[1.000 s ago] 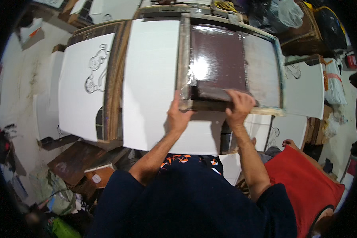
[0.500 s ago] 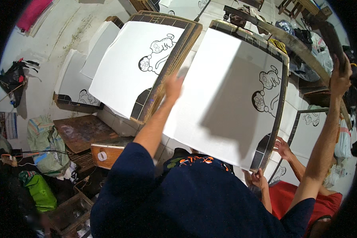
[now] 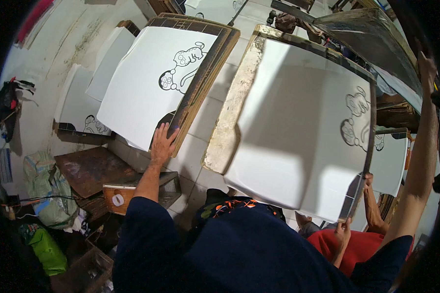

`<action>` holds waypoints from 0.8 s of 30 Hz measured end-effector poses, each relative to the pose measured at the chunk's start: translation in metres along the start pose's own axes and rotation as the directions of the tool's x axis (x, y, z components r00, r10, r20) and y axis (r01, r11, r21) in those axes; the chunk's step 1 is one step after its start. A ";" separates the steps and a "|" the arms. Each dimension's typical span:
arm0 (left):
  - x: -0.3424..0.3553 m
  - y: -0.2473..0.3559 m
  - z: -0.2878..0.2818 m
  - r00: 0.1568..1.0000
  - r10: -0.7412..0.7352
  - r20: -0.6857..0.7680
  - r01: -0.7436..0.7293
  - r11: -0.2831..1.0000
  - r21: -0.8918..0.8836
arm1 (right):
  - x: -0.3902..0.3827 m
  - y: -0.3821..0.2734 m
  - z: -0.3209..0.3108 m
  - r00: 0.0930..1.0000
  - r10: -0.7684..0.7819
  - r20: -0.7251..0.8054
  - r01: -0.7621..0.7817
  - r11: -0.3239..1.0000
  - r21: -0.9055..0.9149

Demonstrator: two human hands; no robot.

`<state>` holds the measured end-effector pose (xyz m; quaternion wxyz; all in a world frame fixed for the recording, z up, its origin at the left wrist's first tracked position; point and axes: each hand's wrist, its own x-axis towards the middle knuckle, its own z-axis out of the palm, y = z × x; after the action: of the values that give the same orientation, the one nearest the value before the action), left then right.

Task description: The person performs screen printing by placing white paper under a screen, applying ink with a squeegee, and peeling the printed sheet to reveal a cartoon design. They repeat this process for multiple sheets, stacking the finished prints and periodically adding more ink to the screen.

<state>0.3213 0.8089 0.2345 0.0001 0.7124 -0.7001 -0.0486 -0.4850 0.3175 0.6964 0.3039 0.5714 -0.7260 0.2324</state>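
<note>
My left hand (image 3: 162, 144) lies with fingers spread on the near corner of the left board (image 3: 200, 88). White fabric (image 3: 132, 83) with a black-line cartoon print covers that board. High at the right, my right hand (image 3: 428, 71) grips the edge of a raised screen printing frame (image 3: 371, 36); shadow partly hides its fingers. Below it, a second printed white fabric piece (image 3: 288, 132) lies on a dark-edged panel, shifted off a pale, worn base (image 3: 227, 136). A co-worker's two hands (image 3: 344, 232) hold the panel's near right corner.
The co-worker's red sleeve (image 3: 332, 244) is close by my right arm. More printed panels stand at the far left (image 3: 78, 107) and at the right (image 3: 391, 161). A wooden box (image 3: 120, 199), a woven sack (image 3: 46, 190) and a green bag (image 3: 49, 251) sit at the lower left.
The co-worker has drawn the right printed panel rightward, uncovering the pale base's left side. My left hand has come nearer along the left board's edge. The raised screen frame has tilted, showing its face.
</note>
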 end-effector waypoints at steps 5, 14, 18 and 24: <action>0.043 0.026 -0.026 0.953 -0.055 0.298 0.062 0.998 -0.014 | -0.026 -0.005 0.007 0.977 -0.120 -0.177 0.157 0.965 0.211; 0.131 0.348 -0.053 0.990 0.038 0.139 -0.015 0.987 -0.157 | -0.029 -0.022 -0.006 0.971 -0.103 -0.214 0.159 0.951 0.264; 0.037 0.432 -0.031 0.898 0.432 0.087 -0.323 0.781 -0.534 | -0.050 -0.041 -0.028 0.959 -0.140 -0.247 0.208 0.939 0.274; 0.004 0.221 0.044 0.959 -0.089 -0.268 0.012 0.961 -0.276 | -0.074 -0.078 -0.071 0.937 -0.105 -0.333 0.220 0.919 0.328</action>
<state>0.0979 0.8038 0.2052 0.1947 0.7232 -0.6612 -0.0439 -0.3849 0.3978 0.6934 0.3223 0.6330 -0.5637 0.4216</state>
